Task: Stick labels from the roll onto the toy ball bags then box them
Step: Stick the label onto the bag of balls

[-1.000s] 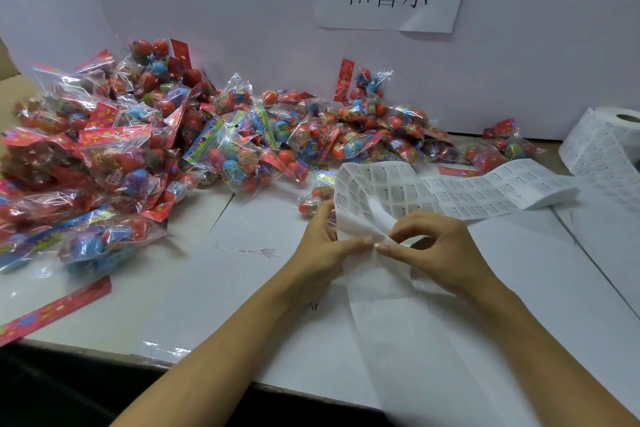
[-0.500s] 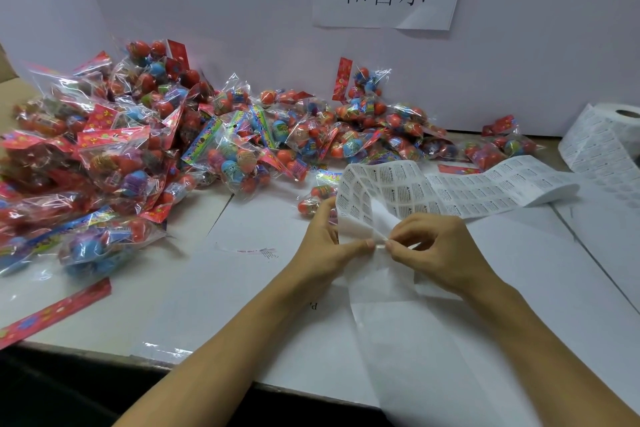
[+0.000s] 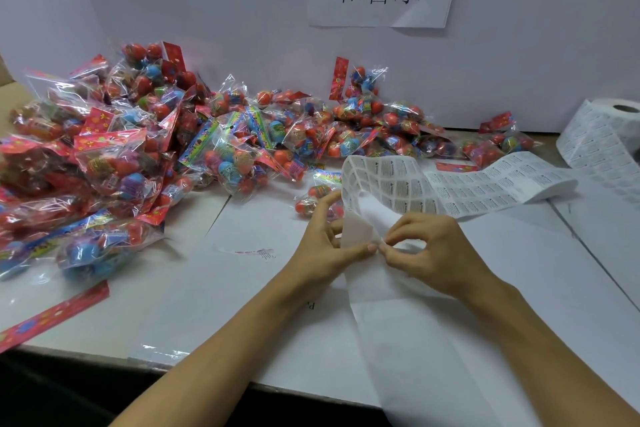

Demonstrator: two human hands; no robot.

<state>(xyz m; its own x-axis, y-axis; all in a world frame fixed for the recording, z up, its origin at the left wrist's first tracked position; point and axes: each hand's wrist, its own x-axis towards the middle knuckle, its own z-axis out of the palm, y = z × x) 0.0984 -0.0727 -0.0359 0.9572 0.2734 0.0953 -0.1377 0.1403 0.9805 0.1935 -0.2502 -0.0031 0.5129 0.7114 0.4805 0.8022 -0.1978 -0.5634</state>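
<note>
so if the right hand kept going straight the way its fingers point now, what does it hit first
Most likely the left hand. The right hand points leftward, its fingertips pinching the label strip right at the left thumb tip, so they nearly touch already. Depth there is hard to judge.

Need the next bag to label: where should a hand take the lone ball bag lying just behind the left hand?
Take the lone ball bag by its flat printed header at the far end, coming from above and the left. The label strip and left hand crowd its right side, and the balls make the body lumpy.
</note>
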